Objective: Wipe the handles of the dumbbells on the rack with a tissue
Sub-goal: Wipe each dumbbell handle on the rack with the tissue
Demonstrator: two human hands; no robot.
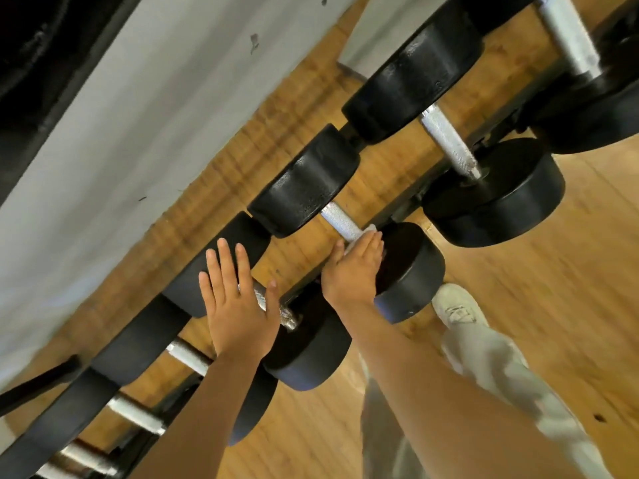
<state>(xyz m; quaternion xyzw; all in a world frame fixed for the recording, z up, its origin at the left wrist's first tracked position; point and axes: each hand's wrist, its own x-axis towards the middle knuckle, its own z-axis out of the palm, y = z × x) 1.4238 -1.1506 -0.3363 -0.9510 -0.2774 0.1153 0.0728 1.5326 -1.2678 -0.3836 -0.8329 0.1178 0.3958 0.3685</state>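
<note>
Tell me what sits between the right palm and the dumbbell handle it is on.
In the head view, a white tissue lies between the right hand and the knurled handle; only its edge shows past the fingertips.

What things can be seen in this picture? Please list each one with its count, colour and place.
dumbbells: at least six, black heads with silver handles, in a row on the rack, running from lower left to upper right
rack: one, dark metal, under the dumbbells
tissue: one, white, on a silver handle under the right grip
wall: one, pale grey, behind the rack
floor: wood, brown, below everything
shoe: one, white, on the floor at right
trouser leg: pale grey, lower right
left grip: fingers spread, over the next dumbbell's handle
right grip: presses the tissue on the handle
</note>
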